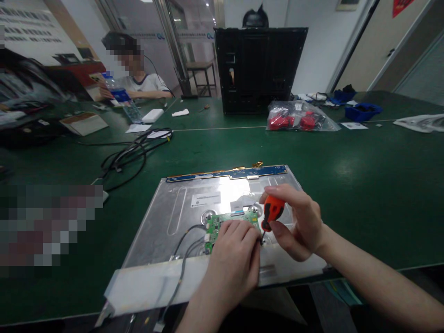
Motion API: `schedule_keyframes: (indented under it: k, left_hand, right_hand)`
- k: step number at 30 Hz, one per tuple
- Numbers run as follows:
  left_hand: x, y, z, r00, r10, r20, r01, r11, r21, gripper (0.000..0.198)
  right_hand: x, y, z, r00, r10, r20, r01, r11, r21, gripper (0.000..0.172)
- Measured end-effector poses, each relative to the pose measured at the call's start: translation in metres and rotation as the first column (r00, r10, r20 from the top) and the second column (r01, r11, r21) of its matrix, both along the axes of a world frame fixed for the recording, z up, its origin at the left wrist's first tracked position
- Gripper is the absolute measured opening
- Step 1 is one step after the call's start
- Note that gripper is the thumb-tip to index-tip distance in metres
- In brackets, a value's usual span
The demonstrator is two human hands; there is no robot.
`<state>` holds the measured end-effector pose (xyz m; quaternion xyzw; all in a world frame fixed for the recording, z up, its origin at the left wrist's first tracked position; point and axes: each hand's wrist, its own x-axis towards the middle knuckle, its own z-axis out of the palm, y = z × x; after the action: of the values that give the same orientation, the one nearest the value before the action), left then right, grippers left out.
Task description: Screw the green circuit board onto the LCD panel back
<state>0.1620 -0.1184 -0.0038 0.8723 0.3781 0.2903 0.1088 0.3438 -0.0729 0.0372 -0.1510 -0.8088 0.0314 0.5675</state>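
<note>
A flat silver display panel (pixel 156 222) lies back side up at the table's near edge. On it sits a green circuit board (pixel 215 224), partly covered by my left hand (pixel 237 252). That hand's fingers are curled together over the board's right part, near the screwdriver's tip; what they pinch, if anything, is hidden. My right hand (pixel 300 222) grips an orange-and-black screwdriver (pixel 273 210) by its handle between thumb and fingers. The tool is tilted, its shaft pointing down at the board's right edge. Dark and grey cables (pixel 182 268) run from the board's left side.
A blue strip board (pixel 229 174) lines the panel's far edge. Black cables (pixel 128 150) lie coiled at left. Farther back are a black screen housing (pixel 262 69), a plastic bag with red items (pixel 300 118) and a blue tray (pixel 362 112). A person (pixel 133 78) sits across, near a bottle (pixel 125 101).
</note>
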Motion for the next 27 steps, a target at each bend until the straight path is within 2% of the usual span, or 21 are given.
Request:
schedule_keyframes:
  k: [7, 13, 17, 23, 27]
  left_hand:
    - [-0.0001, -0.0001, 0.0, 1.0, 0.002, 0.003, -0.002, 1.0, 0.006, 0.016]
    - [0.0002, -0.0001, -0.0006, 1.0, 0.008, -0.001, -0.008, 1.0, 0.019, 0.017]
    - [0.0001, 0.0003, -0.001, 1.0, 0.007, 0.004, -0.007, 0.999, 0.052, 0.016]
    - [0.0006, 0.001, -0.0009, 1.0, 0.01, -0.007, -0.009, 0.999, 0.041, 0.016]
    - [0.0003, 0.001, -0.0009, 1.0, 0.01, -0.02, -0.01, 1.0, 0.024, 0.016]
  right_hand:
    - [-0.0025, 0.0009, 0.001, 0.995, -0.098, -0.029, 0.099, 0.994, 0.048, 0.064]
    - [-0.0016, 0.0012, 0.0012, 0.991, -0.133, -0.011, 0.133, 0.99, 0.047, 0.064]
    - [-0.0013, 0.0017, 0.0016, 0.994, -0.105, -0.002, 0.105, 0.993, 0.043, 0.063]
    - [0.0012, 0.0, 0.0002, 1.0, 0.015, -0.005, -0.016, 0.999, -0.029, 0.06]
    - [0.0013, -0.0013, -0.0016, 1.0, -0.024, -0.014, 0.023, 0.998, -0.051, 0.065]
